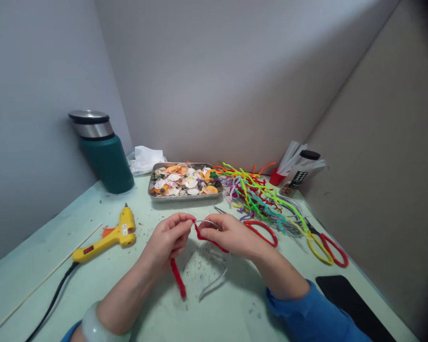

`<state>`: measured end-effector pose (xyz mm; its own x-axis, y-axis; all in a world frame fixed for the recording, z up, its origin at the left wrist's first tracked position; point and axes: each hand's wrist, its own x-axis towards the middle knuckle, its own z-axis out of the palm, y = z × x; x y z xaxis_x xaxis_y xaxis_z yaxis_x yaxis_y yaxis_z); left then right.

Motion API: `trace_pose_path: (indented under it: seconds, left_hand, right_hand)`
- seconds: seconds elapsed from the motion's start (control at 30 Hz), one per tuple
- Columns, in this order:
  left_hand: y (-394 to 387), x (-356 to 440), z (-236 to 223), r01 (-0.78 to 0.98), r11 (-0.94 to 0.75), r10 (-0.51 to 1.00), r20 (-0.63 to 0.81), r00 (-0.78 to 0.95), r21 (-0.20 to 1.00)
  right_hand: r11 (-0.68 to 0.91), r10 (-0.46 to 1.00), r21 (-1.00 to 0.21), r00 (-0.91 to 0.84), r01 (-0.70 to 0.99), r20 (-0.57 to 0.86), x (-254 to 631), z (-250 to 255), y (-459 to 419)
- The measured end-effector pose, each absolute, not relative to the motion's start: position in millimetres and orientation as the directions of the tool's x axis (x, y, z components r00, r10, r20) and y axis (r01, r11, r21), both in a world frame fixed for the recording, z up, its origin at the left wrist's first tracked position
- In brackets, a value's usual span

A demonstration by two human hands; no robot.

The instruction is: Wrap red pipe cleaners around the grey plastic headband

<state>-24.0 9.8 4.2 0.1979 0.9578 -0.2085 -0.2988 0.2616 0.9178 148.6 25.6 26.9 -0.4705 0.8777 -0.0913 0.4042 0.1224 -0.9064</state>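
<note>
My left hand (169,237) pinches a red pipe cleaner (178,279) between thumb and forefinger, and one fuzzy end hangs below the palm. Close beside it on the right, my right hand (231,235) has its fingers curled around a thin grey-white wire (214,285). That wire arches between the two hands, and its tail bends down over the table. Another stretch of red pipe cleaner runs from the left fingertips to beneath the right hand. How the red strand and the wire join at the fingertips is too small to tell.
A yellow glue gun (109,240) and a thin stick (50,275) lie at left, near a teal bottle (107,161). Behind my hands stands a metal tray (185,199) of shells. Rightward are tangled pipe cleaners (253,190), red-handled scissors (266,232), more scissors (333,251) and a black phone-like slab (353,304).
</note>
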Motion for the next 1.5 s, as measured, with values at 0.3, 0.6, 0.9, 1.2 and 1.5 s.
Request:
trace_pose_path:
  seconds: [0.3, 0.6, 0.9, 1.2, 1.5]
  left_hand:
    - [13.0, -28.4, 2.9, -0.401, 0.392, 0.913, -0.298, 0.277, 0.828]
    - [14.5, -30.7, -0.4, -0.430, 0.413, 0.909, -0.330, 0.256, 0.803]
    - [15.5, -28.1, -1.5, -0.391, 0.285, 0.959, -0.257, 0.123, 0.875]
    - [14.4, -27.6, 0.5, -0.376, 0.300, 0.954, -0.279, 0.112, 0.877]
    - [11.3, -24.9, 0.1, -0.281, 0.241, 0.970, -0.237, 0.049, 0.929]
  right_hand:
    - [0.146, 0.888, -0.863, -0.448, 0.485, -0.101, 152.2, 22.4, 26.6]
    - [0.433, 0.901, -0.706, -0.276, 0.560, 0.334, 147.7, 24.7, 25.0]
    - [0.573, 0.819, -0.474, -0.449, 0.669, 0.357, 130.0, 31.1, -2.1]
    - [0.439, 0.888, -0.403, -0.456, 0.803, 0.058, 112.5, 16.2, -11.7]
    - [0.496, 0.863, -0.561, -0.449, 0.663, 0.233, 107.9, 14.7, -14.5]
